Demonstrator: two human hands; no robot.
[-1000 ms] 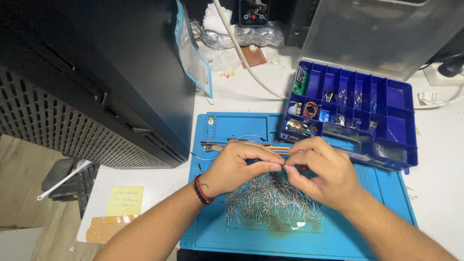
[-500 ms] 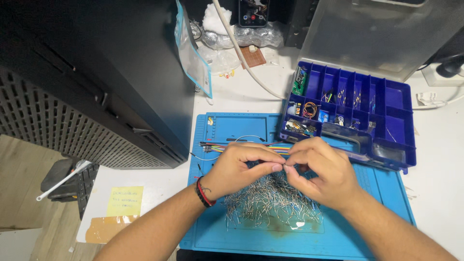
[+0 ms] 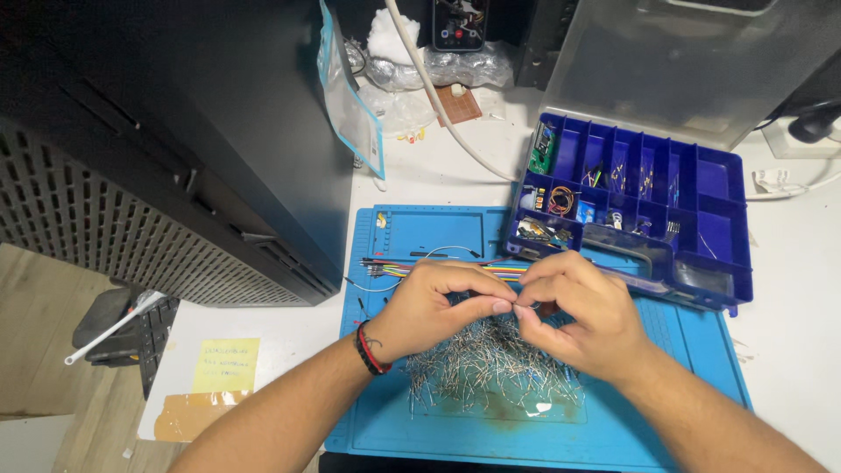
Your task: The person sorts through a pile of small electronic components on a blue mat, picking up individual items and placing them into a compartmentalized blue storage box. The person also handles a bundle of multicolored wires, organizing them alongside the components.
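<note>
Mat (image 3: 701,385): blue, soft-looking, rectangular with moulded recesses along the far edge; nearest item, flat on white desk.
Pile of wire leads (image 3: 491,368): thin, silvery, bristly heap of short straight pieces in the mat's shallow centre tray, directly beneath both hands.
Left hand (image 3: 425,307): bare, red-and-black band at the wrist; fingers curled narrow, thumb and forefinger pinched on one end of a small lead piece (image 3: 517,307) held just above the pile.
Right hand (image 3: 578,311): bare; fingertips drawn close, pinching the other end of the same piece; fingertips of both hands nearly touching.
Jumper wires (image 3: 394,265): flat multicoloured ribbon, lying across the mat just beyond the knuckles.
Parts organiser (image 3: 727,280): deep blue hard plastic, gridded compartments holding small components; overlapping the mat's far right corner; clear lid standing open behind.
Yellow sticky note (image 3: 226,364): matte paper square, left of mat.
Computer case (image 3: 175,140): black, smooth top, perforated metal side; far left.
White cable (image 3: 438,96): round, glossy, curving over the far desk.
</note>
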